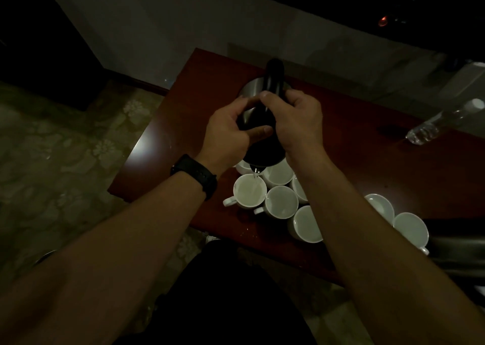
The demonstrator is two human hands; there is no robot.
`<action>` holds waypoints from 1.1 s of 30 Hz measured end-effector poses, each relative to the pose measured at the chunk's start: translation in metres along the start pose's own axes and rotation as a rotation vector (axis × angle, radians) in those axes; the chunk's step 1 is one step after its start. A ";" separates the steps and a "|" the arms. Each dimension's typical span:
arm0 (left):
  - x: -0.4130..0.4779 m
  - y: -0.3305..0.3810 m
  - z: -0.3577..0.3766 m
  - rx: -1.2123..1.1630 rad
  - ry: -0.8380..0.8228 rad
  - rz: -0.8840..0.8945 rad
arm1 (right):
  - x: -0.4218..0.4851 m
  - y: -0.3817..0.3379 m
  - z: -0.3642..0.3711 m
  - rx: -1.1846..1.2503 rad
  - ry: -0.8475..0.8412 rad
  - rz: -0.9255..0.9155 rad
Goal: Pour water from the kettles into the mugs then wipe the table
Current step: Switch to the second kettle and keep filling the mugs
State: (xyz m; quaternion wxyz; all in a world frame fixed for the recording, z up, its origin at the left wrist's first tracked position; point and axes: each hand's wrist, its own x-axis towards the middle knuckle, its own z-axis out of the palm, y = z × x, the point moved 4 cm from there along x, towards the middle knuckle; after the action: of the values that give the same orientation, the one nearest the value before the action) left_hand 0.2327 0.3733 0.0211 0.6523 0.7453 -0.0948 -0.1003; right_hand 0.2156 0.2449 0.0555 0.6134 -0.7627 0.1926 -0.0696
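Observation:
A steel kettle (pixel 262 150) with a black handle is tilted toward me over a cluster of several white mugs. Its spout sends a thin stream of water into the left front mug (pixel 249 191), which holds pale water. My right hand (pixel 296 119) grips the black handle from the right. My left hand (pixel 231 127) holds the kettle's body from the left, thumb across its side. Beside it stand more mugs, one (pixel 281 205) to its right and another (pixel 305 224) nearer me. Two further mugs (pixel 409 228) sit apart at the right.
The dark red wooden table (pixel 367 166) runs from the upper left to the right. A clear plastic bottle (pixel 441 123) lies at its far right. A patterned carpet (pixel 65 148) spreads to the left. A dark chair back (pixel 456 242) stands at the right edge.

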 end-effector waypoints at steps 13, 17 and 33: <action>0.000 0.001 -0.004 0.027 0.001 0.003 | -0.003 -0.002 -0.001 -0.025 -0.021 -0.024; -0.002 0.002 -0.004 0.045 -0.004 0.004 | -0.005 0.000 -0.002 -0.027 -0.007 -0.032; -0.004 0.000 -0.003 0.029 0.007 0.002 | -0.010 0.002 -0.005 -0.015 -0.014 -0.069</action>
State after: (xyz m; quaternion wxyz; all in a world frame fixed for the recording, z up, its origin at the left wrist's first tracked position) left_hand 0.2296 0.3775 0.0220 0.6419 0.7549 -0.0950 -0.0956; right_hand 0.2042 0.2439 0.0562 0.6063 -0.7738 0.1626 -0.0841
